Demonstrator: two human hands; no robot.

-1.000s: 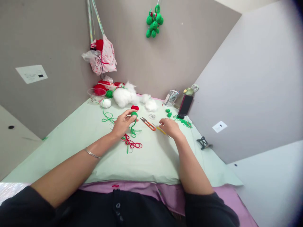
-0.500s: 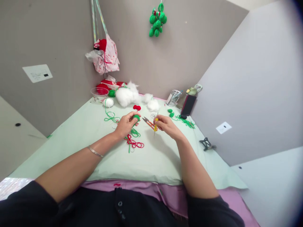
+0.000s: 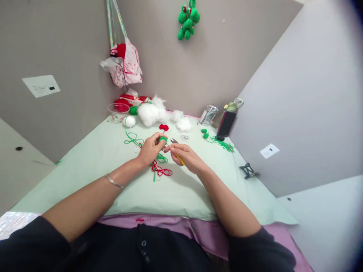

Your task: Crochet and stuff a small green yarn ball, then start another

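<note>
Left hand: the left hand (image 3: 150,151) has its fingers pinched around a small green yarn piece (image 3: 163,139), held above the middle of the bench (image 3: 170,200).
Right hand: the right hand (image 3: 188,156) has its fingers closed on a slim yellow-handled tool (image 3: 180,159), its metal tip at the green yarn piece; whether it enters the stitches cannot be told.
Formed: the held piece looks rounded; two small green pieces (image 3: 205,135) lie towards the far right corner, and a cluster of green pieces (image 3: 187,24) hangs on the wall.
Unfinished: the held piece appears to be partway through working, though how much remains cannot be told.
Loose: green yarn (image 3: 162,158) and red yarn (image 3: 163,172) lie tangled just nearer the front edge than the left hand; white fluff (image 3: 149,114) sits near the far edge.
Nearby: a red yarn piece (image 3: 163,127) lies beyond the left hand; the scissors (image 3: 174,141) are partly hidden by the right hand.
Writing: the wall card (image 3: 41,86) and red-and-white box (image 3: 132,99) bear print too small to read; no brand is legible.
</note>
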